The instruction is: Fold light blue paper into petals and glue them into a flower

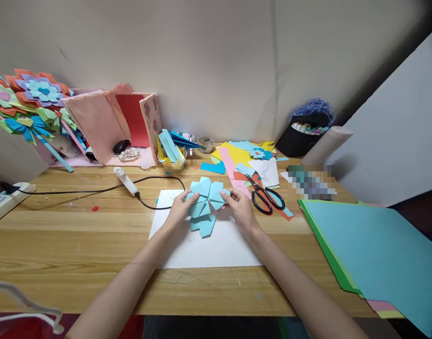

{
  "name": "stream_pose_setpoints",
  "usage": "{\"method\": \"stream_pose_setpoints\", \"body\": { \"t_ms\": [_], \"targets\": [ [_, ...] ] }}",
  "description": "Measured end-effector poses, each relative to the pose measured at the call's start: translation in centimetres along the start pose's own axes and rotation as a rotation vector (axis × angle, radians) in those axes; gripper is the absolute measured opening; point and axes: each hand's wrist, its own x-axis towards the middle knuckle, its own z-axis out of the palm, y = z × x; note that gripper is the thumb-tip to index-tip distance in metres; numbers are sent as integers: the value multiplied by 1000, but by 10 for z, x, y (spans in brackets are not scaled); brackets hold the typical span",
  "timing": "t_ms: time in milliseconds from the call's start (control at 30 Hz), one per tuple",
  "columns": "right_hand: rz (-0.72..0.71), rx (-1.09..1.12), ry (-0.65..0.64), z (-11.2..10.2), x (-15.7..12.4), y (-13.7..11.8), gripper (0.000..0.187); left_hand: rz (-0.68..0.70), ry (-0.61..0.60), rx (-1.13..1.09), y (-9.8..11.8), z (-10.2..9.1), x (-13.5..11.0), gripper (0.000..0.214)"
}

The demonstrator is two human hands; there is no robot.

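Both hands hold a light blue paper flower [203, 189] with folded petals, above a white sheet of paper [216, 252]. My left hand [180, 206] pinches its left edge, thumb on top. The right edge is between the thumb and fingers of my right hand [241, 205]. A gap runs between petals near the flower's middle. Just below it, partly covered, lies another light blue folded petal piece [206, 228] on the sheet. Black-handled scissors [263, 195] rest to the right of my right hand.
Coloured paper scraps [233, 162] lie behind the hands. A stack of coloured sheets [374, 240] covers the right side. At back left stand paper flowers [42, 92] and a pink fabric organizer [95, 125]. A black cable [159, 177] with a white device [126, 181] crosses the left. A black pen holder [295, 141] stands at back right.
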Motion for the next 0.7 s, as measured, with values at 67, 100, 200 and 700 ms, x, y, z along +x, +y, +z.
{"method": "stream_pose_setpoints", "body": {
  "t_ms": [67, 100, 200, 700],
  "targets": [
    [22, 18, -8, 0, 0, -1, 31, 4, 15, 9, 0, 1, -1, 28],
    [23, 20, -15, 0, 0, -2, 30, 3, 21, 9, 0, 1, -1, 27],
    [-30, -15, -9, -2, 0, -4, 28, -3, 15, 6, 1, 0, -1, 27],
    [-106, -103, 120, 1, -8, -14, 28, 26, 15, 80, -1, 2, -3, 25]
  ]
}}
